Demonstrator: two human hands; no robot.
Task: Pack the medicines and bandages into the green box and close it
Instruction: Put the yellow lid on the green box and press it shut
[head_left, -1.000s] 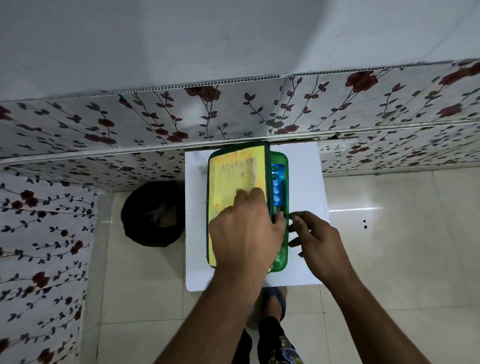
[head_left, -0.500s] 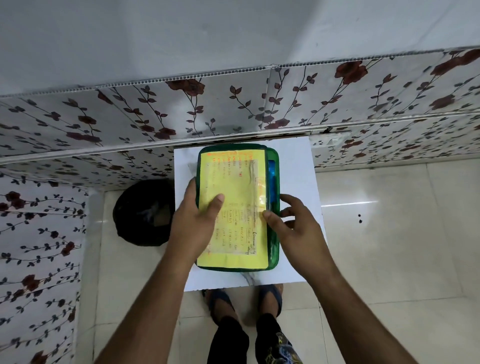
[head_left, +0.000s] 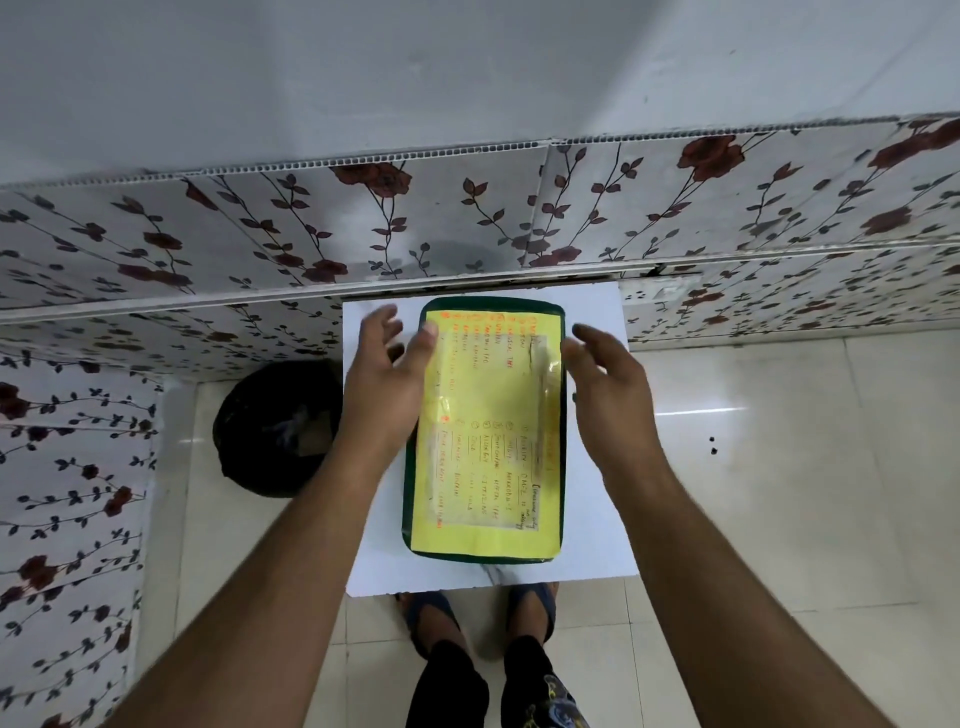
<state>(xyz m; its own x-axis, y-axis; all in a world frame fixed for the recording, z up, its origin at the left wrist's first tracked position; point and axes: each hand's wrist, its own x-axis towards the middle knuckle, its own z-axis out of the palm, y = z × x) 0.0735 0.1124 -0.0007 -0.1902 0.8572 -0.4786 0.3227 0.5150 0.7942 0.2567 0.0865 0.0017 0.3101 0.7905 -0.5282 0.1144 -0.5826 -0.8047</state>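
The green box (head_left: 483, 554) lies flat on a small white table (head_left: 592, 525), its lid down and covered by a yellow handwritten label (head_left: 493, 441). No medicines or bandages show; the lid hides the inside. My left hand (head_left: 387, 379) hovers over the box's left edge with fingers spread, its thumb tip near the label's upper left. My right hand (head_left: 608, 379) is at the box's right edge, fingers apart, holding nothing.
A black bin (head_left: 278, 426) stands on the tiled floor left of the table. A floral-patterned wall panel (head_left: 467, 228) runs behind the table. My feet in sandals (head_left: 478, 613) are under the table's near edge.
The lid has swung down from tilted to flat on the box. Both hands have let go of it and moved up to the box's far sides, fingers spread.
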